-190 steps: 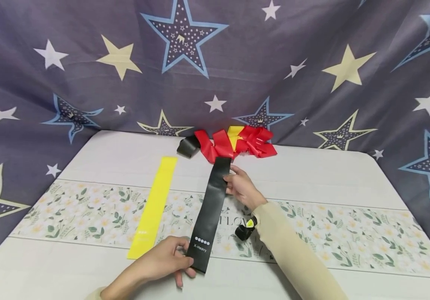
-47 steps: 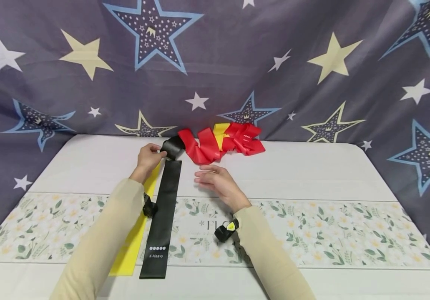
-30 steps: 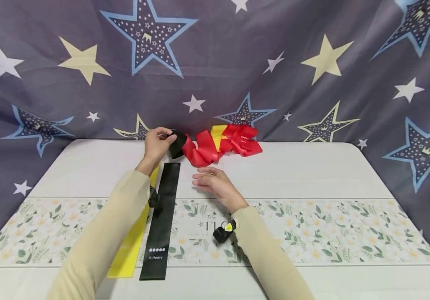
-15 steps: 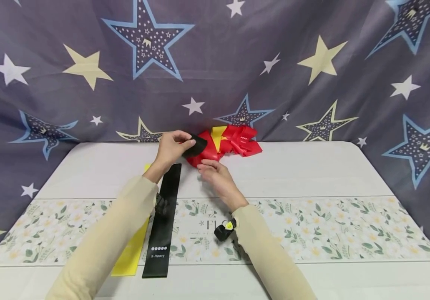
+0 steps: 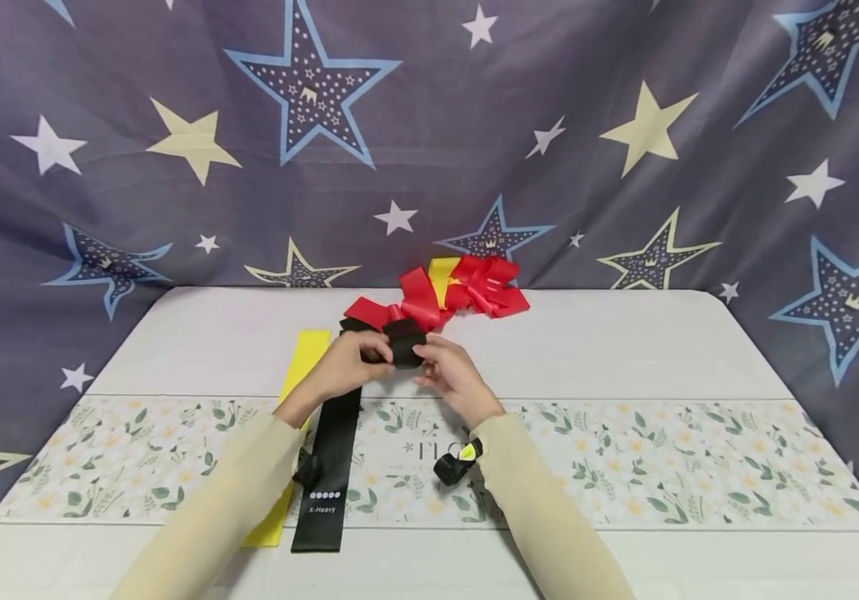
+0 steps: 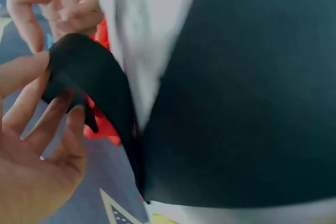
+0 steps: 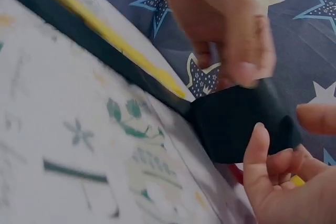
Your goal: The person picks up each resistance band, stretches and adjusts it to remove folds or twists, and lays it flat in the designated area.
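Note:
A loose black resistance band (image 5: 405, 343) is bunched up between both hands, near the far end of the flat strips. My left hand (image 5: 354, 364) pinches it from the left; in the left wrist view the left fingers (image 6: 31, 72) lie along its curved edge. My right hand (image 5: 457, 377) grips its right end, and in the right wrist view the right thumb (image 7: 257, 153) presses on the black face. Below the left hand lies a flat black band (image 5: 324, 483) marked X-Heavy. Beside it is a flat yellow band (image 5: 309, 354), partly covered by the left forearm.
Red bands (image 5: 419, 298) sit crumpled at the back of the white table (image 5: 624, 333), with a folded yellow band (image 5: 441, 275) among them. A flowered runner (image 5: 661, 467) crosses the table. A star-patterned cloth (image 5: 429, 125) hangs behind.
The X-Heavy band was laid down beside the yellow one. The left hand then took the loose black band from the pile and drew it right and nearer; the right hand now grips it too.

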Demonstrator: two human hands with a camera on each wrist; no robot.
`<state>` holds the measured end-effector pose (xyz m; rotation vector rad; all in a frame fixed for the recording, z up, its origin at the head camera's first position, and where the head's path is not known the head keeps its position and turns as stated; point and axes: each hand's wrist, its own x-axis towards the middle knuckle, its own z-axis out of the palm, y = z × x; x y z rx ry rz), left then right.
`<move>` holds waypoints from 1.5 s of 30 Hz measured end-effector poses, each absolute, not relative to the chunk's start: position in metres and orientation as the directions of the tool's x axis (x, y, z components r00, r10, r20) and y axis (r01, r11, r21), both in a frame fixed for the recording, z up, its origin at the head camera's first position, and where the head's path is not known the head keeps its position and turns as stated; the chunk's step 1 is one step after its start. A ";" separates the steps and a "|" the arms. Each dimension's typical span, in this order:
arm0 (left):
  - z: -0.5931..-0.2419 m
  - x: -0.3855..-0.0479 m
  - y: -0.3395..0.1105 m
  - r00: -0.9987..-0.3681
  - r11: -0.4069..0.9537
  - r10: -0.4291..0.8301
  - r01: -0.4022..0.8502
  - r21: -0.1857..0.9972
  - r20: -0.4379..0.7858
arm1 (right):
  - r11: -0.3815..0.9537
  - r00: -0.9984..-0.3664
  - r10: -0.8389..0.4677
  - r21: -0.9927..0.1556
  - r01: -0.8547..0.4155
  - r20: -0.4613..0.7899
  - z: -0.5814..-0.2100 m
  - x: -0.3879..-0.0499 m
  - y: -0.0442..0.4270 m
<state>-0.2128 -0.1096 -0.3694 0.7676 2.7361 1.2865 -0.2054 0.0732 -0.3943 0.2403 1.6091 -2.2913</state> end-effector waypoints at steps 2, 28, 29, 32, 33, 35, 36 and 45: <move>-0.375 -0.205 -0.114 -0.861 0.550 0.487 0.431 0.716 0.144 | -0.245 -0.927 -0.166 -0.896 0.370 -0.338 -0.397 -0.204 0.074; -0.391 -0.172 -0.122 -0.780 0.220 0.392 -0.434 0.873 -0.487 | 0.148 -0.838 -0.300 -0.890 0.430 -0.455 -0.399 -0.174 0.092; -0.392 -0.172 -0.120 -0.785 0.212 0.385 -0.436 0.875 -0.485 | 0.154 -0.844 -0.296 -0.894 0.420 -0.447 -0.399 -0.173 0.093; -0.393 -0.171 -0.119 -0.796 0.202 0.368 -0.437 0.877 -0.481 | 0.160 -0.853 -0.300 -0.904 0.397 -0.428 -0.400 -0.171 0.094; -0.393 -0.170 -0.119 -0.797 0.202 0.366 -0.436 0.877 -0.480 | 0.168 -0.856 -0.303 -0.907 0.386 -0.420 -0.401 -0.171 0.095; -0.392 -0.170 -0.119 -0.798 0.202 0.363 -0.436 0.877 -0.481 | 0.191 -0.867 -0.308 -0.919 0.346 -0.391 -0.402 -0.170 0.097; -0.392 -0.170 -0.119 -0.797 0.204 0.366 -0.435 0.877 -0.480 | 0.198 -0.872 -0.315 -0.924 0.326 -0.375 -0.403 -0.170 0.097; -0.388 -0.158 -0.111 -0.786 0.150 0.360 -0.483 0.863 -0.502 | 0.112 -0.895 -0.312 -0.948 0.299 -0.319 -0.402 -0.164 0.095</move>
